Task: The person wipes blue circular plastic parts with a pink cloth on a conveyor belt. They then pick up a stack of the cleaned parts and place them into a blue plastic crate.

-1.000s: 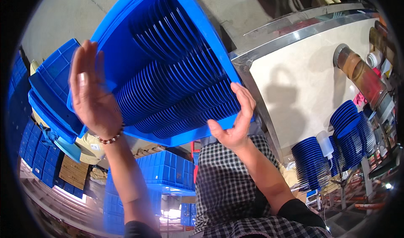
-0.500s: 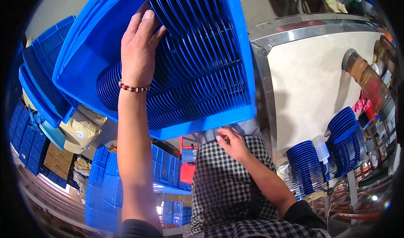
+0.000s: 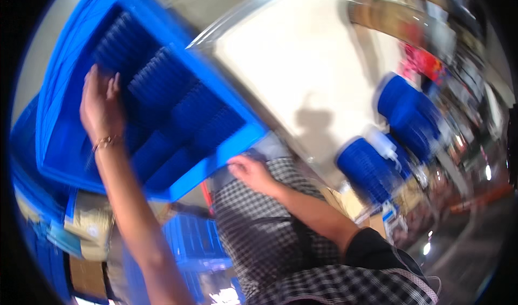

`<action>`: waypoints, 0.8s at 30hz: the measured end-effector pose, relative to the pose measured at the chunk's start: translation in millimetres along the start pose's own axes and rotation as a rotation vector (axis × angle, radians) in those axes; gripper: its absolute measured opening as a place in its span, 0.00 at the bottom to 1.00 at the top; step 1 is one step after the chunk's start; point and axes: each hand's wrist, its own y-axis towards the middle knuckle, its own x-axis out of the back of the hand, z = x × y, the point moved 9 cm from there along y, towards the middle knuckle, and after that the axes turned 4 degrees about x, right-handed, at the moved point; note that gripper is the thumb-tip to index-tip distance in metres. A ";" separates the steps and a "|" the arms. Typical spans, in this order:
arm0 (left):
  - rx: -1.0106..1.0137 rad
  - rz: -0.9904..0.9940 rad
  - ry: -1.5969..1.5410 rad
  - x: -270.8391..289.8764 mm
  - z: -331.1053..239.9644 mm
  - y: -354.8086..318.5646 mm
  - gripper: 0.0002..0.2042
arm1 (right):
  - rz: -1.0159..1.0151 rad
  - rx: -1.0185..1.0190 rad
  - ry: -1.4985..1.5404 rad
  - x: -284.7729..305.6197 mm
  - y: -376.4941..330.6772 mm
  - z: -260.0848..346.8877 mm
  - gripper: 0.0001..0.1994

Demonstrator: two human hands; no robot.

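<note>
Rows of thin blue discs (image 3: 162,83), stacked on edge, fill much of a large blue plastic crate (image 3: 245,137) at left. My left hand (image 3: 102,108), with a beaded bracelet at its wrist, reaches over the crate beside the disc rows. Its fingers are stretched and slightly apart, with nothing visible in them; blur hides whether they touch a disc. At the crate's near edge, my right hand (image 3: 253,174) hovers above the checkered apron (image 3: 253,218). Its fingers are loosely bent and hold nothing that I can see.
A pale table (image 3: 286,62) with a metal rim adjoins the crate on the right. Blue disc stacks (image 3: 367,167) and a white bottle (image 3: 382,143) stand at its right end, below a brownish duct (image 3: 383,18). More blue crates (image 3: 197,237) sit at lower left.
The view has swung right, so the crate now sits farther left and more of the table shows. My left hand has come away from the far disc row. Motion blurs the picture.
</note>
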 end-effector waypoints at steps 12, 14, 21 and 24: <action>-0.018 -0.189 -0.244 -156.2 -93.6 -211.6 0.21 | -0.897 0.189 -0.283 388.4 -143.6 163.9 0.18; 0.092 0.235 -0.126 -244.3 -98.8 -239.8 0.21 | -0.941 0.126 -0.140 477.5 -152.4 164.9 0.28; 0.090 0.865 -0.073 -526.4 -152.0 -334.9 0.46 | -0.679 -0.170 0.238 628.8 -111.9 -12.5 0.38; 0.093 0.796 -0.123 -593.6 -143.3 -315.8 0.54 | -0.582 -0.112 0.635 594.9 -69.4 3.2 0.40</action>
